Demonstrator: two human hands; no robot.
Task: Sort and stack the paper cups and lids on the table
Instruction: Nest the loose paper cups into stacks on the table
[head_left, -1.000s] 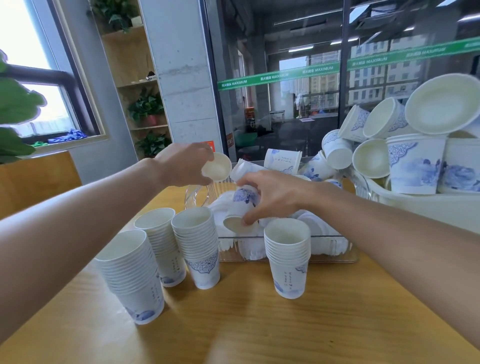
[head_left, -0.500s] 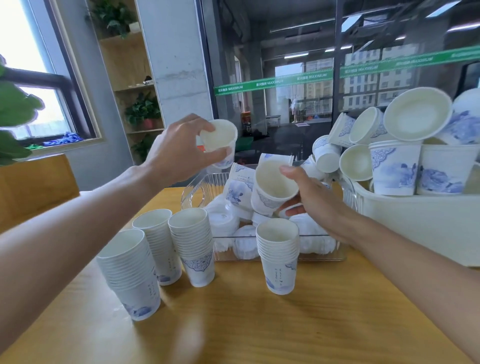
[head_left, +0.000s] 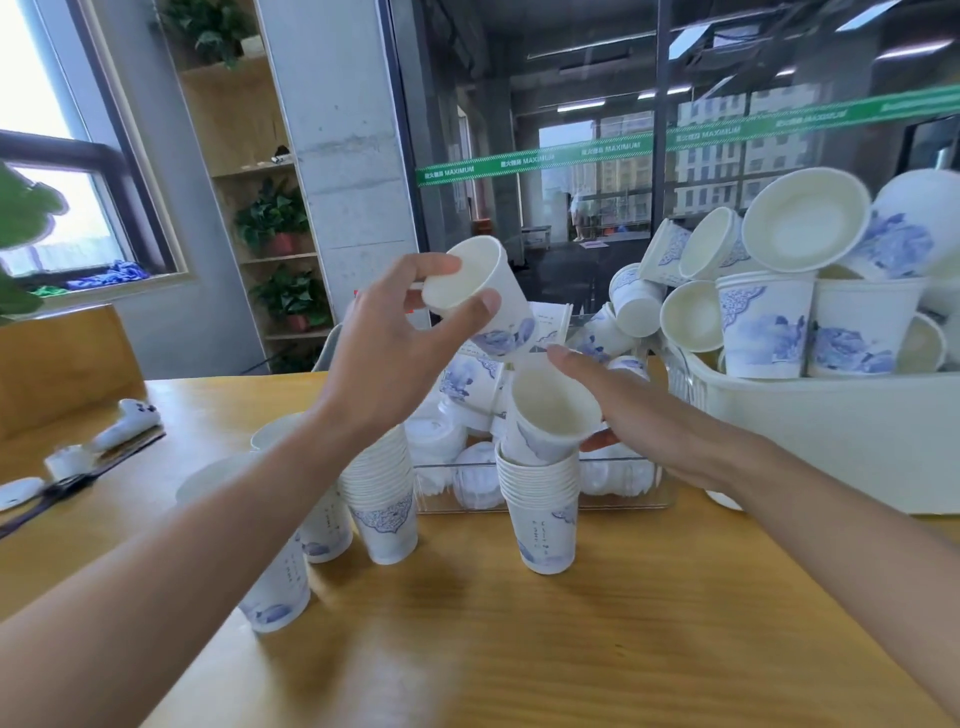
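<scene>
Across the wooden table (head_left: 649, 623), the biggest thing is the white plastic basket (head_left: 810, 441) at the right, heaped with loose blue-patterned paper cups (head_left: 763, 327) lying at all angles; just left of it, against the far edge, stands a clear plastic bin (head_left: 613, 493) holding white lids (head_left: 478, 480) and more cups. Three cup stacks stand at the left, partly behind the left forearm — the nearest of them (head_left: 280, 587) with a blue print low on its side; a fourth stack (head_left: 543, 512) stands alone in front of the bin. The right hand (head_left: 639, 415) holds a single cup (head_left: 548, 415), tilted, its base just entering the top of that fourth stack, fingers extended along its far side and thumb under it; the left hand (head_left: 389, 348) is raised above the bin, thumb and fingers pinching the rim of another cup (head_left: 480, 296), which is tipped with its mouth toward the camera.
</scene>
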